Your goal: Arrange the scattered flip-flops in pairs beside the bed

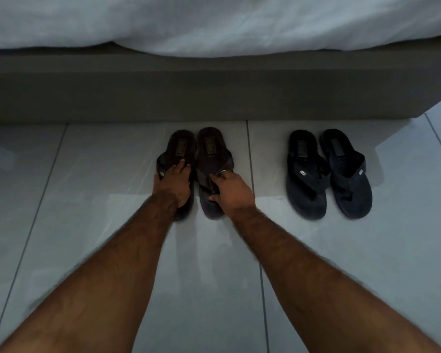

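Observation:
Two brown flip-flops lie side by side on the tiled floor, heels toward the bed. My left hand [172,184] rests flat on the strap and front of the left brown flip-flop [177,149]. My right hand [231,189] has its fingers closed on the strap of the right brown flip-flop [210,149]. To the right, a pair of dark blue flip-flops stands together: the left one [304,174] and the right one [346,171], both untouched.
The grey bed base [214,90] runs across the view just behind the flip-flops, with white bedding [214,24] hanging over its top. Its corner ends at the right [418,108]. Pale floor tiles [87,200] extend left and toward me.

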The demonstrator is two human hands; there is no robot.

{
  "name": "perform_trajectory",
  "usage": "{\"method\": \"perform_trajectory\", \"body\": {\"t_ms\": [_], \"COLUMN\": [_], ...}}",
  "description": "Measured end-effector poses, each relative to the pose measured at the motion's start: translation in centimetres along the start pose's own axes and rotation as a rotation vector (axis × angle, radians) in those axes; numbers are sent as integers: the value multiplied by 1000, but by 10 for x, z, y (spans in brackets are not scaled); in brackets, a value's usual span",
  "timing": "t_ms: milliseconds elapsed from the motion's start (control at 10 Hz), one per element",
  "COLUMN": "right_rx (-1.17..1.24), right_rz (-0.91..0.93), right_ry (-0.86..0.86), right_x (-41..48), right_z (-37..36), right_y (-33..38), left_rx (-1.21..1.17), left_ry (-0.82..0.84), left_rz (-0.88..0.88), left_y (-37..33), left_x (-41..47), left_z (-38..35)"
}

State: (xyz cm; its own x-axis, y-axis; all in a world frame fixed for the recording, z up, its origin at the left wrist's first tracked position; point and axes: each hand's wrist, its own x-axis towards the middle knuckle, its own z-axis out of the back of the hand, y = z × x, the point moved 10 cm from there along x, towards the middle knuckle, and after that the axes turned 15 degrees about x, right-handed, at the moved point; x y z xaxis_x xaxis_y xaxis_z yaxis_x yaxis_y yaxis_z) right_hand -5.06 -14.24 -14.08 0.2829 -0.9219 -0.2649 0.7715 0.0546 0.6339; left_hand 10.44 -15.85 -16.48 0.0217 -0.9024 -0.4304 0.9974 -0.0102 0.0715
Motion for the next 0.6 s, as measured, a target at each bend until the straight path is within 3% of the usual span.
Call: {"method": "perform_trajectory", "body": {"t_ms": [500, 600], "right_rx": [-6, 27], "right_rz": [15, 22], "right_ry": [99, 125], "right_x": [-11, -13], "right_z": [-13, -1], "right_y": [3, 9], "left_rx": [-8, 11], "left_ry": [77, -1], "left_rz": [-4, 35], "left_y": [-4, -6], "left_x": [-5, -11], "left_z": [3, 15]}}
